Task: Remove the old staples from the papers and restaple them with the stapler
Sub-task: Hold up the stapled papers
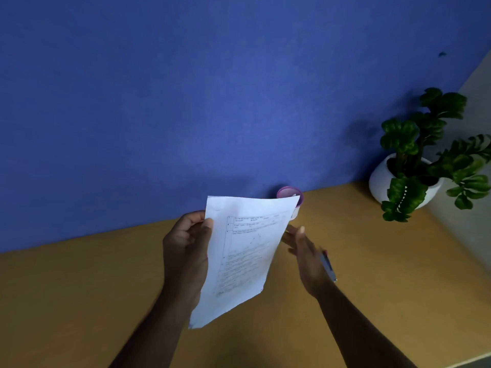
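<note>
My left hand [187, 251] holds a white printed sheaf of papers [244, 251] by its upper left edge, lifted above the desk and tilted. My right hand [305, 256] is beside the papers' right edge with fingers spread and nothing in it; whether it touches the paper is unclear. A blue and silver stapler [329, 266] with a red tip lies on the desk just right of my right hand, partly hidden by it. I cannot make out any staple in the papers.
A small purple-rimmed cup [291, 193] stands against the blue wall [186, 102], half hidden behind the papers. A potted green plant in a white pot [382, 181] sits at the back right of the wooden desk [79, 301].
</note>
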